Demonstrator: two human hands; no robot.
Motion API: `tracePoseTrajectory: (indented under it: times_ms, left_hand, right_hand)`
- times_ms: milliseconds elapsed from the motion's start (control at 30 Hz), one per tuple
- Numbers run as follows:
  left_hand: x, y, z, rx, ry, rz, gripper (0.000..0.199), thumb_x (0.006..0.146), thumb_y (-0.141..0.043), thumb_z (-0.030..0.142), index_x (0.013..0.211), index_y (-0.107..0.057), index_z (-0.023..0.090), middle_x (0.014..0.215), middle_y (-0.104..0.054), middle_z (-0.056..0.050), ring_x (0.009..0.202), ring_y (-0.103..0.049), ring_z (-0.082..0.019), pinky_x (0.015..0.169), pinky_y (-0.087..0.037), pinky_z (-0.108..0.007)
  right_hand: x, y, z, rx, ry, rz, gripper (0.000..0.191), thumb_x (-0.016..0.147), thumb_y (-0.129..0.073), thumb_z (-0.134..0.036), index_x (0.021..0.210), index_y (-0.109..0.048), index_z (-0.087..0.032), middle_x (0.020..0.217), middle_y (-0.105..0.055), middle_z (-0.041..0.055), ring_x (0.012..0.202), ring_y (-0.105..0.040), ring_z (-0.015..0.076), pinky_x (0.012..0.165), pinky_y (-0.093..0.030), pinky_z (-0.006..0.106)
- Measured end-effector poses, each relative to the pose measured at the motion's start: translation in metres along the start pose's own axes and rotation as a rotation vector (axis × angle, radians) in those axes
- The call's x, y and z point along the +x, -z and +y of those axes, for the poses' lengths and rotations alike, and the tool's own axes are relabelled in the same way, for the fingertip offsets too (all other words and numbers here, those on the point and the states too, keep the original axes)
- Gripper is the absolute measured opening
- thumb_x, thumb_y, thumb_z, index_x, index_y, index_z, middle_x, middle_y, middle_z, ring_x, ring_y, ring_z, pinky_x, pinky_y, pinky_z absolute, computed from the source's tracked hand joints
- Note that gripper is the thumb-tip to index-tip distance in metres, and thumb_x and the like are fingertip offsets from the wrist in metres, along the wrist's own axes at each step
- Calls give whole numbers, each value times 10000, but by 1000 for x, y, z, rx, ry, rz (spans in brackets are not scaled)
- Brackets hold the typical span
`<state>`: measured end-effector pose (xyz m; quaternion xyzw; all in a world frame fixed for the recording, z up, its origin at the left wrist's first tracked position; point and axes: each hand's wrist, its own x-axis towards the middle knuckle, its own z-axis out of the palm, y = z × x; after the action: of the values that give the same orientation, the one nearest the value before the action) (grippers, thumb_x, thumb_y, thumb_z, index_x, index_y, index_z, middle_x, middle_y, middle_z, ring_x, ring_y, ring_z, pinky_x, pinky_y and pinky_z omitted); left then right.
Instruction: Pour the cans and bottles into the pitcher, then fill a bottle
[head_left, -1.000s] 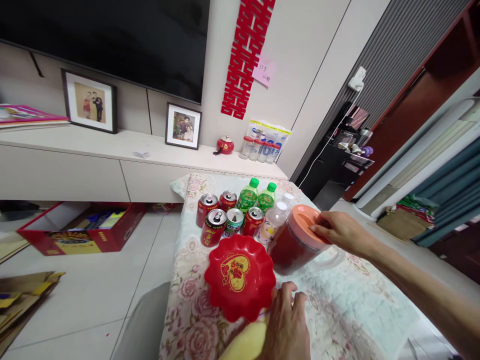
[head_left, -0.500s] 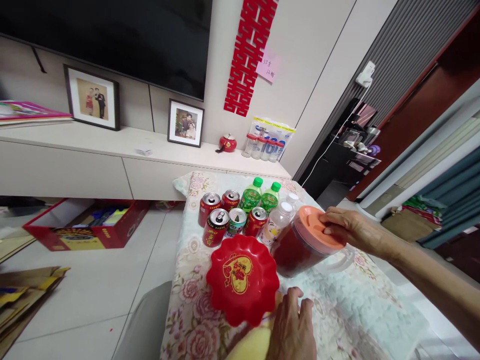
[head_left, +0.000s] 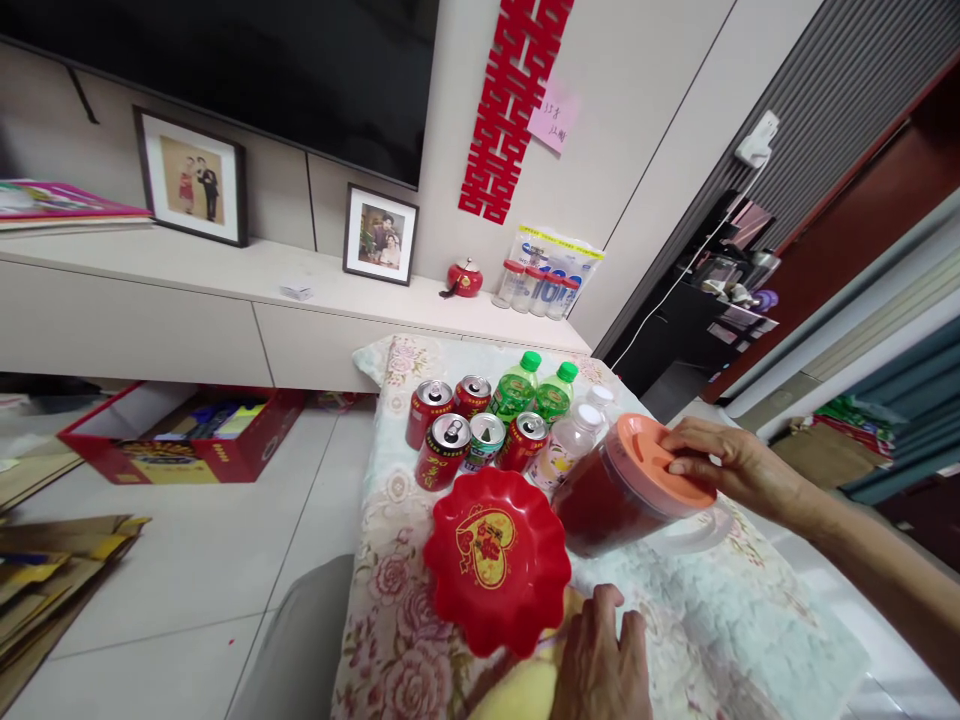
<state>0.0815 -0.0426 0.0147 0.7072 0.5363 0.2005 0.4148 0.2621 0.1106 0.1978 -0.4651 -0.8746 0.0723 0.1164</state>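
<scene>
The fingers of my right hand [head_left: 739, 465] pinch the raised grip of the orange lid [head_left: 649, 458] on a clear plastic jug [head_left: 615, 510]. Dark red liquid fills much of that jug, and its clear handle points toward the right. My left hand [head_left: 604, 655] rests low on the table, fingers bent and apart, beside a soft yellow cloth [head_left: 517, 690]; its palm is hidden. Just ahead of it lies a red scalloped plate [head_left: 450, 570] with a gold heart print. Behind the plate stand several drink cans [head_left: 442, 455], green-capped bottles [head_left: 517, 385] and white-capped clear bottles [head_left: 566, 450].
A flowered tablecloth [head_left: 397, 625] covers the table. Beyond it, a low white cabinet [head_left: 322, 300] carries framed photos [head_left: 381, 235], a red pot [head_left: 465, 279] and red-lidded jars [head_left: 523, 290]. On the floor at left are a red box [head_left: 172, 465] and flattened cardboard [head_left: 60, 560].
The whole view has shifted slightly, so things appear a little farther right. My hands keep their places on the jug lid and beside the yellow cloth.
</scene>
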Motion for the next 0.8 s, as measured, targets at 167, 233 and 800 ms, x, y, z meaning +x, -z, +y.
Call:
tracePoseTrajectory:
  times_ms: [167,233,800]
  left_hand:
    - [3,-7,1,17,27,-42,549,901,-451,5,1289,-693,309,1471,-615,-51,1199,-668,-319,1037,-553,-497]
    - [5,-11,1,34,27,-45,550,892,-463,7,1297,-689,303,1472,-610,-62,1195,-667,-327,1030,-556,-503]
    - [-1,6,7,38,18,-150,626,874,-412,-35,1370,-645,269,1508,-569,-89,1282,-622,-343,1089,-531,-522]
  right_hand:
    - [-4,-4,-40,-123,-144,29,581,986,-455,-749,1001,-758,-254,1035,-716,94,893,-683,247,769,-560,369]
    - [-6,-8,-56,-153,-177,115,575,1005,-416,-726,1060,-757,-266,1117,-713,96,961,-684,263,804,-559,386]
    - [-29,-10,11,-26,-118,167,540,957,-541,-749,997,-738,-248,1000,-708,84,917,-670,239,835,-538,367]
